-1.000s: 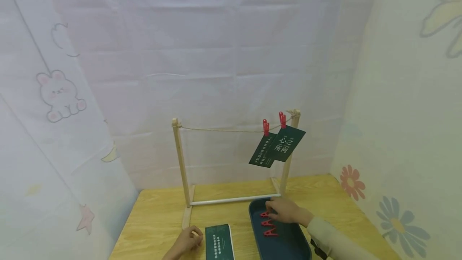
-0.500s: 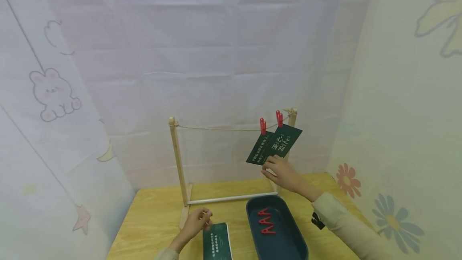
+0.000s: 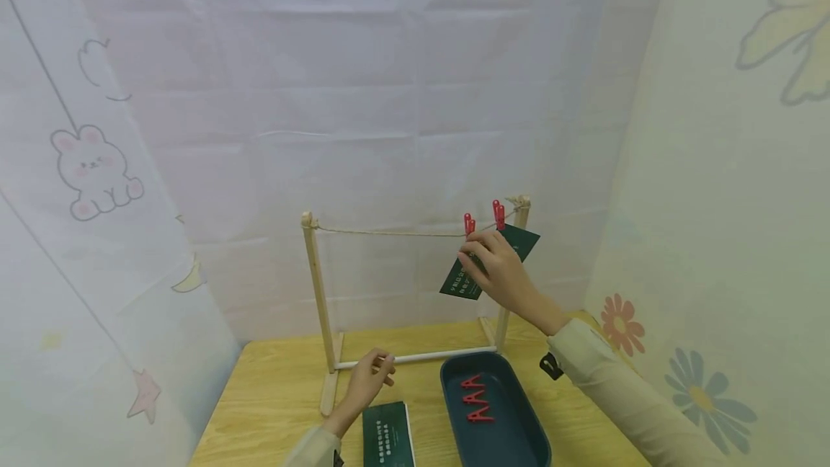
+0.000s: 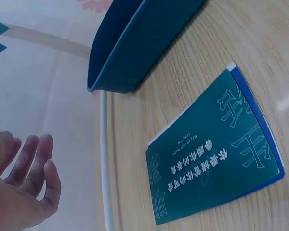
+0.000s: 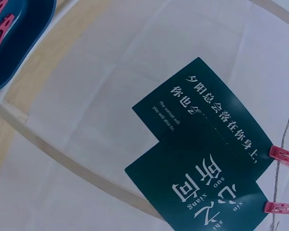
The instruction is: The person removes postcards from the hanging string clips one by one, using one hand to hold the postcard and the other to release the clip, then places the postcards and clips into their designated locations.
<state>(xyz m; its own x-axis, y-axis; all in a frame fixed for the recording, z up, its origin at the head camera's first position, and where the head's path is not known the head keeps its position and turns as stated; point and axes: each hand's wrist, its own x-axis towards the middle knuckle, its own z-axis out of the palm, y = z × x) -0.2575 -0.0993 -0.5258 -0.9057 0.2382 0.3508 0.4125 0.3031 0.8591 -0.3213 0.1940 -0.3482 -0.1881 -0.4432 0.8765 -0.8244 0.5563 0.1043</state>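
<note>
My right hand [image 3: 499, 272] is raised to the twine line, its fingers bent loosely beside the lower red clothespin [image 3: 470, 223]. In the right wrist view a sliver of fingertip shows at the right edge, close to that clothespin [image 5: 282, 155]. Two dark green printed cards hang overlapping: one card [image 5: 202, 86] behind, the other card [image 5: 197, 187] in front, under a second clothespin [image 5: 281, 208]. My hand hides much of them in the head view. My left hand [image 3: 369, 377] hovers over the table with relaxed fingers, holding nothing, near a stack of green cards [image 4: 207, 154].
A dark blue tray [image 3: 537, 445] holds three red clothespins [image 3: 476, 398]. Behind it stands a wooden frame with a left post [image 3: 319, 294], a right post [image 3: 504, 316] and a white crossbar [image 3: 415, 358]. Twine [image 3: 389, 233] runs between the posts above the wooden table [image 3: 259, 409].
My right hand has left the tray and risen to the hanging cards and lower clothespin. My left hand has lifted from beside the card stack and moved forward and right.
</note>
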